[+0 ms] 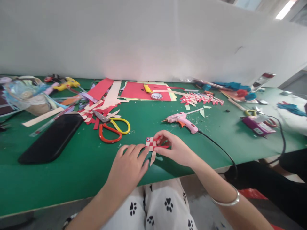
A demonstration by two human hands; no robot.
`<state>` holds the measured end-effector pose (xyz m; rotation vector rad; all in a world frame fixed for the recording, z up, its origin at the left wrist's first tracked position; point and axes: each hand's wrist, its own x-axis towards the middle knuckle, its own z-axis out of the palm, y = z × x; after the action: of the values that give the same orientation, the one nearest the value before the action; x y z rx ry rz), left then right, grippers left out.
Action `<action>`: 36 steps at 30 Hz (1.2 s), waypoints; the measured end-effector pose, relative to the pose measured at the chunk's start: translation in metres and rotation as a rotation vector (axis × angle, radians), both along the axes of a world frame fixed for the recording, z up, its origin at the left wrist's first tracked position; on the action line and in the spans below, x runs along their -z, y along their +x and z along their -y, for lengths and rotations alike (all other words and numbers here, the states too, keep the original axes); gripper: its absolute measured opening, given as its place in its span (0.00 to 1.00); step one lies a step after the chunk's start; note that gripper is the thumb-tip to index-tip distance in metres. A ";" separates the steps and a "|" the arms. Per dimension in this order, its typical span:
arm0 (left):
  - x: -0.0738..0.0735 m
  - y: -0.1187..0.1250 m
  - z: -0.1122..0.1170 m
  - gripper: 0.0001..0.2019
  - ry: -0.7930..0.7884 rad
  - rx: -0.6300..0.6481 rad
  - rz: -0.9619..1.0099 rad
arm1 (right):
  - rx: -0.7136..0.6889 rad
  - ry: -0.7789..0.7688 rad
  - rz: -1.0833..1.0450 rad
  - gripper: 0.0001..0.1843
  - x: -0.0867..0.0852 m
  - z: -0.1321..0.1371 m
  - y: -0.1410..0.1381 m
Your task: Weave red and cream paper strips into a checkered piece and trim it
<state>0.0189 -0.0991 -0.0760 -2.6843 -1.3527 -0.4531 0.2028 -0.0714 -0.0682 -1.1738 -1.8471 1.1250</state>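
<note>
A small woven paper fish [151, 144] in red and cream checks, with a stuck-on eye, is near the front edge of the green table. My right hand [176, 148] pinches its right side between thumb and fingers, partly hiding the red strips there. A cream paper strip [153, 158] points down from its lower edge. My left hand [128, 161] rests with fingers stretched over the table, its index fingertip against the fish's left edge. Behind the right hand lies a pink glue gun [182, 121] with a glue stick in it. Scissors [111, 127] with red and yellow handles lie open, left of centre.
A black phone-shaped slab [51, 139] lies at left, beside red and cream paper scraps [96, 111]. Red sheets [134, 90] and several woven paper fish [201, 98] sit near the wall. The glue gun's cord [220, 143] runs over the front edge. A purple box [257, 126] stands right.
</note>
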 end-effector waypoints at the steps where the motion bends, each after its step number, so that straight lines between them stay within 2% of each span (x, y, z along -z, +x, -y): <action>1: 0.000 -0.001 0.000 0.13 -0.016 -0.005 0.028 | 0.047 -0.001 -0.006 0.06 0.001 0.000 -0.002; 3: 0.001 -0.003 0.000 0.12 -0.076 -0.023 0.100 | 0.120 0.027 -0.017 0.01 0.003 -0.001 -0.004; 5: 0.000 -0.006 -0.001 0.11 -0.171 -0.079 0.209 | 0.142 0.041 -0.079 0.01 0.004 -0.001 -0.005; 9: -0.004 -0.005 -0.006 0.13 -0.393 -0.253 0.583 | 0.116 0.061 -0.289 0.02 0.000 0.002 -0.005; 12: -0.007 0.003 -0.010 0.15 -0.580 -0.227 0.885 | 0.097 0.109 -0.377 0.03 -0.002 0.005 -0.004; 14: -0.008 0.009 -0.011 0.15 -0.667 -0.182 1.001 | 0.081 0.137 -0.397 0.03 -0.002 0.006 -0.003; 18: -0.006 0.013 -0.010 0.16 -0.666 -0.200 1.044 | 0.062 0.223 -0.340 0.02 -0.002 0.005 -0.002; 23: -0.007 0.012 -0.006 0.15 -0.589 -0.235 1.010 | 0.182 0.464 -0.180 0.04 -0.008 0.005 -0.004; 26: -0.008 0.013 -0.006 0.14 -0.597 -0.206 1.007 | 0.183 0.539 -0.058 0.07 -0.014 0.006 -0.010; 31: -0.008 0.014 -0.007 0.15 -0.599 -0.209 1.007 | 0.121 0.427 -0.036 0.07 -0.017 0.004 -0.015; 34: -0.008 0.013 -0.007 0.17 -0.619 -0.238 1.027 | 0.063 0.347 -0.054 0.08 -0.018 0.001 -0.012; 36: -0.008 0.012 -0.006 0.16 -0.647 -0.214 1.064 | 0.024 0.333 -0.036 0.07 -0.020 0.000 -0.009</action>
<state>0.0312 -0.0929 -0.0683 -2.7220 -2.3143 -1.8741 0.1942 -0.0710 -0.0477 -0.9734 -1.8978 0.7814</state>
